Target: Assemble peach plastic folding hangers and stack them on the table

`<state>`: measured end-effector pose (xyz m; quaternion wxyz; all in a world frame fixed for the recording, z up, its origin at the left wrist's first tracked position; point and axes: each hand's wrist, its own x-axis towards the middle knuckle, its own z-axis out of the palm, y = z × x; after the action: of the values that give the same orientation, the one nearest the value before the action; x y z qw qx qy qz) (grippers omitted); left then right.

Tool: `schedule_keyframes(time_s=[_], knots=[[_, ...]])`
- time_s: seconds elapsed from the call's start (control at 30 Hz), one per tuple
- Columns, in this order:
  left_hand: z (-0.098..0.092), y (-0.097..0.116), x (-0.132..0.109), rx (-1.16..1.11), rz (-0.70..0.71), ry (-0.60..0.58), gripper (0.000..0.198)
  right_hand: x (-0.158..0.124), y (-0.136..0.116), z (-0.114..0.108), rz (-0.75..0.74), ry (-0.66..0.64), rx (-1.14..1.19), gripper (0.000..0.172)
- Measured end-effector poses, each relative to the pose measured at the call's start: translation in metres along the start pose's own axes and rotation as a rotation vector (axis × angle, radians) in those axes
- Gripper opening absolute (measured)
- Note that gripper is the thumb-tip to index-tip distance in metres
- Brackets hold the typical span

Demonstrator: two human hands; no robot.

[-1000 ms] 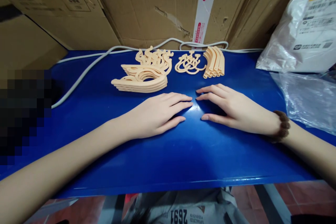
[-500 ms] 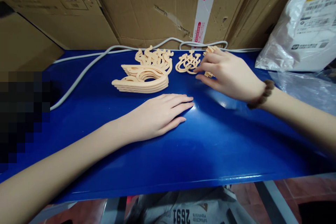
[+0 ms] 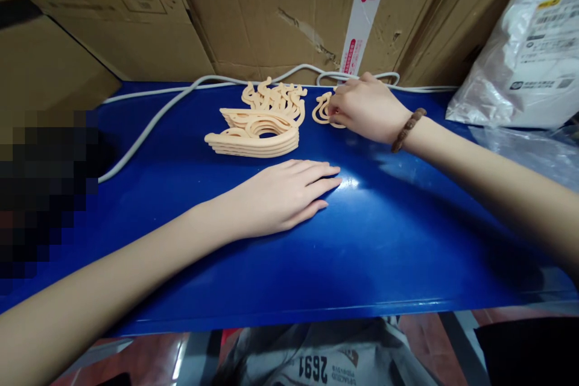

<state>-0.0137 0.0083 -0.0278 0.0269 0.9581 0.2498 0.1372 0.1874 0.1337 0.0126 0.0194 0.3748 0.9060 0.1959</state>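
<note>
Seen from the left hand (image 3: 289, 196), with twelve o'clock pointing straight away from the person, the right hand (image 3: 368, 108) is between one and two o'clock, its fingers bent down over the right end of a cluster of small cream curved pieces (image 3: 321, 110) at one o'clock. That grip looks mostly drawn in, but the back of the hand hides the contact, so I cannot tell whether it has hold of a piece. The left hand lies palm down on the blue worktop (image 3: 344, 265), its grip loose, fingers stretched and slightly spread around nothing visible. At its eleven o'clock, just beyond the knuckles, sits a neat stack of cream curved arms (image 3: 253, 143) (their broad loops line up one above another), and touching or nearly touching its far side is a heap of hook-shaped pieces (image 3: 275, 99). A pale cable (image 3: 149, 132) curves from ten o'clock around to one; a plastic bag (image 3: 515, 66) stands at two o'clock.
</note>
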Motion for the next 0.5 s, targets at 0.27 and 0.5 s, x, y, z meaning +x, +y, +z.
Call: schedule_keyframes(time_s=[0.27,0.5], knots=[[-0.012,0.002,0.008,-0.368,-0.198,-0.052,0.033,-0.033,0.009,-0.017,-0.023,0.229,0.171,0.012],[-0.015,0.023,0.04,-1.26,-0.826,0.368,0.025,-0.092,-0.03,-0.029,-0.073,0.317,0.306,0.021]])
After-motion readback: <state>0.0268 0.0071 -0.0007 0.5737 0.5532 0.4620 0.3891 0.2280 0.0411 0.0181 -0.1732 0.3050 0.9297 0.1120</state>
